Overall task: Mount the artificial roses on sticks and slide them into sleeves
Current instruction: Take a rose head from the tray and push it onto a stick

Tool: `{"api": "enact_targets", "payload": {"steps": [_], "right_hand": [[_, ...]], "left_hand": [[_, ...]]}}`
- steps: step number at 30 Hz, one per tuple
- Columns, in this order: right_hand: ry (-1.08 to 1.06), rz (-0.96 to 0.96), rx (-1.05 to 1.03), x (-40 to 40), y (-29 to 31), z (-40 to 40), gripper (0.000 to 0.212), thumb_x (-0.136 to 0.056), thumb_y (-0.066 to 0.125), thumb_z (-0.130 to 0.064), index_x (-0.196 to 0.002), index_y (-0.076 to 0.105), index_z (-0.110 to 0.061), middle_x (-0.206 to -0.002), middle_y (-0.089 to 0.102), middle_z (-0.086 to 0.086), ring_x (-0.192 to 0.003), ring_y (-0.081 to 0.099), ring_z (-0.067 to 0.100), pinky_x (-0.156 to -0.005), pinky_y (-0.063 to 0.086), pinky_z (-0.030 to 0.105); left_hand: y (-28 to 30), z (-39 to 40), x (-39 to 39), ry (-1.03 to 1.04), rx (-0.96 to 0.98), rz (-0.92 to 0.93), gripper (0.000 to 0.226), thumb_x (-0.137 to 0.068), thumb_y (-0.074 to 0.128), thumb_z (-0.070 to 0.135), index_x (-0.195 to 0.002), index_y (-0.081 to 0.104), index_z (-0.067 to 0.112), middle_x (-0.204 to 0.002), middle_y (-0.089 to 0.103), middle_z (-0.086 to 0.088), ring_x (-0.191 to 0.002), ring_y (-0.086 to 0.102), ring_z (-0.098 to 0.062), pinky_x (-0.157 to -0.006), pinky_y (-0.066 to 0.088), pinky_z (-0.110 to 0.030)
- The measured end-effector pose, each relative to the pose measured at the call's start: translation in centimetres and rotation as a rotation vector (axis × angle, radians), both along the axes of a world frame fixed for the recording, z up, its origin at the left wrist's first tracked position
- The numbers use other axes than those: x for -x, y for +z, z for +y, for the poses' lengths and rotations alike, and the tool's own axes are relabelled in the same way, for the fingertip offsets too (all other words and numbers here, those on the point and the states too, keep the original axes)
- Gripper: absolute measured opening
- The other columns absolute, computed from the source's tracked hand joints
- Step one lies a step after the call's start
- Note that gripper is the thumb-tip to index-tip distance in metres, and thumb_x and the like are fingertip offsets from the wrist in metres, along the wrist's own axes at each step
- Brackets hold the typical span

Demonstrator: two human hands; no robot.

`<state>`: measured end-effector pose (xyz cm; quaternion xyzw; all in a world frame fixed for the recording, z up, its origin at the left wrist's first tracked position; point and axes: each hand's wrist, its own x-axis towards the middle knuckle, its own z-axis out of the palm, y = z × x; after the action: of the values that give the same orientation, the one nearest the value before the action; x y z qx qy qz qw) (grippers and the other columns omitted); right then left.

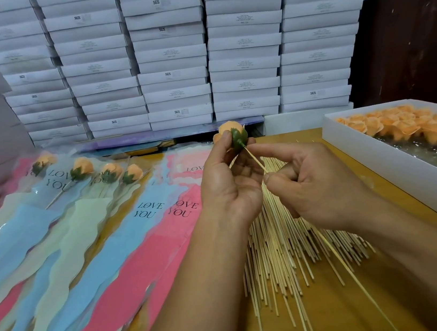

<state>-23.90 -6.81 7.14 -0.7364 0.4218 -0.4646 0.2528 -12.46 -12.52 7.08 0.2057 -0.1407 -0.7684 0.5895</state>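
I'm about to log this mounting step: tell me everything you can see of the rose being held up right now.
The rose is a peach-orange artificial bud with a dark green calyx at its base, which faces the camera. It is raised above the table, in front of the stacked boxes. The left hand grips it with fingertips on petals and calyx. A thin pale stick, pinched by the right hand, meets the calyx centre; how deep it sits cannot be told.

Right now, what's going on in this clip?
A person is mounting a rose on a stick. The left hand holds the bloom up by its green base; the right hand pinches the stick, whose tip meets that base. Loose sticks lie beneath the hands, a box of roses sits to the right, and four sleeved roses lie to the left.
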Motion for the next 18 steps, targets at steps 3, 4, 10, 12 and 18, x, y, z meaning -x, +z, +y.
{"api": "enact_targets", "payload": {"steps": [3,4,10,12,18], "right_hand": [[-0.002,-0.004,0.004,-0.06,0.08,0.12,0.053,-0.078,0.058,-0.039,-0.128,0.048,-0.051,-0.043,0.043,-0.002,-0.041,0.035,0.014,-0.043,0.036,0.02],[-0.005,-0.002,0.008,-0.08,0.11,0.14,0.05,-0.077,0.059,-0.042,-0.124,0.048,-0.053,-0.044,0.043,-0.001,-0.041,0.035,0.014,-0.044,0.036,0.023],[-0.02,-0.007,0.008,0.13,0.02,0.04,0.047,-0.087,0.062,-0.031,-0.129,0.049,-0.05,-0.043,0.046,-0.001,-0.041,0.037,0.015,-0.044,0.037,0.024],[-0.025,0.004,0.017,0.34,-0.05,-0.03,0.05,-0.094,0.06,-0.014,-0.123,0.05,-0.054,-0.043,0.047,-0.001,-0.04,0.038,0.016,-0.043,0.037,0.026],[-0.045,0.02,0.006,0.43,0.0,0.04,0.055,-0.093,0.056,-0.009,-0.119,0.049,-0.056,-0.043,0.048,-0.001,-0.042,0.039,0.018,-0.044,0.038,0.028]], "left_hand": [[0.03,0.04,0.07,0.001,0.005,-0.007,0.018,-0.088,0.067,0.017,-0.102,0.064,0.006,-0.082,0.066,-0.013,-0.072,0.06,-0.016,-0.077,0.044,-0.023],[0.02,0.04,0.09,0.002,0.007,-0.012,0.018,-0.089,0.067,0.017,-0.102,0.064,0.006,-0.082,0.066,-0.013,-0.072,0.06,-0.016,-0.076,0.044,-0.023],[-0.03,0.08,0.16,0.018,0.011,-0.019,0.026,-0.088,0.068,0.016,-0.112,0.062,0.006,-0.103,0.061,-0.013,-0.077,0.057,-0.016,-0.083,0.042,-0.025],[-0.01,0.11,0.2,0.024,0.01,-0.016,0.027,-0.088,0.068,0.015,-0.113,0.062,0.005,-0.105,0.06,-0.014,-0.08,0.058,-0.016,-0.089,0.041,-0.027],[0.03,0.13,0.21,0.04,0.021,-0.008,0.029,-0.089,0.067,0.014,-0.116,0.063,0.005,-0.102,0.062,-0.013,-0.08,0.06,-0.016,-0.093,0.041,-0.027]]}}
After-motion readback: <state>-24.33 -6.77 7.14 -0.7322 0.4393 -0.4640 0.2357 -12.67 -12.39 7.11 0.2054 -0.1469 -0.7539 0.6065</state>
